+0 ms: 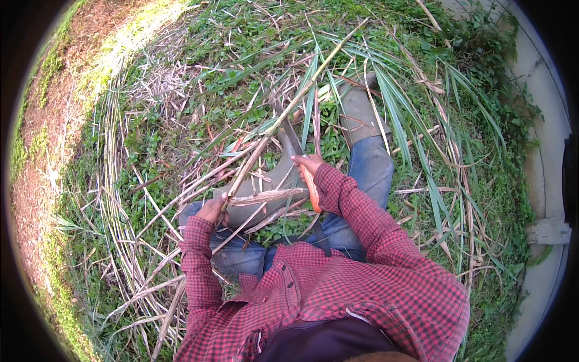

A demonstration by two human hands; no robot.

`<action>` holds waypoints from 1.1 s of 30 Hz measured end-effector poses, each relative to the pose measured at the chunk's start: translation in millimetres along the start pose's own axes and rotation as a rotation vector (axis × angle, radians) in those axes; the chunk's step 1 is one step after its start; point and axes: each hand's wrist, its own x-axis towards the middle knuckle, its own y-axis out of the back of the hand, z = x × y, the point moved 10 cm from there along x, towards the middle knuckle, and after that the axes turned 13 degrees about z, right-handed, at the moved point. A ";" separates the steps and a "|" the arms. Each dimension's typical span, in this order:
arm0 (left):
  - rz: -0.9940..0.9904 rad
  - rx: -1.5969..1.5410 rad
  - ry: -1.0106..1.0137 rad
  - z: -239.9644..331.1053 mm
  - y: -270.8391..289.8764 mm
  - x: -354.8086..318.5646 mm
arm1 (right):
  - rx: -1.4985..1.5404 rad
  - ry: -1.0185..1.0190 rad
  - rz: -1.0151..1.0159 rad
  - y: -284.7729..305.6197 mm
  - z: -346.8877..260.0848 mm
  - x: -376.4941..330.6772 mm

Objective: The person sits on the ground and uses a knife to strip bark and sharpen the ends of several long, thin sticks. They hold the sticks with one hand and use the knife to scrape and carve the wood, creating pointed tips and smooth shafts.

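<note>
My left hand [212, 210] is closed around the lower end of a long pale cane stalk [313, 77]. The stalk slants up and away to the right over the grass. A dry husk leaf [265, 197] sticks out to the right from near that hand. In my right hand [309, 163], fingers wrapped round, is a knife with an orange handle [312, 192]. Its dark blade [291, 134] points away from me and meets or crosses the stalk; whether they touch I cannot tell. Beneath the stalk lies my bent leg in a grey-green rubber boot [265, 178].
My other boot [360, 114] rests on the grass to the right. Several long thin stalks [110, 145] lie in a curved bundle at the left. Long green leaves [416, 123] spread on the right, before a pale wall or concrete edge [546, 187]. Dry leaf scraps litter the ground.
</note>
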 end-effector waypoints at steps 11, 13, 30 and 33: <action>0.454 0.667 -0.327 8.2 -51.6 -20.0 | -0.477 0.304 0.070 57.3 -51.8 -77.3; 0.467 0.676 -0.319 14.8 -39.8 -25.0 | -1.101 0.600 0.149 44.7 -107.8 -126.4; 0.060 0.223 -0.291 41.8 28.0 -23.8 | -1.432 1.015 0.214 16.4 -116.0 -109.6; 0.028 0.219 -0.216 44.9 29.0 -19.7 | -1.438 0.932 0.269 24.4 -126.4 -97.5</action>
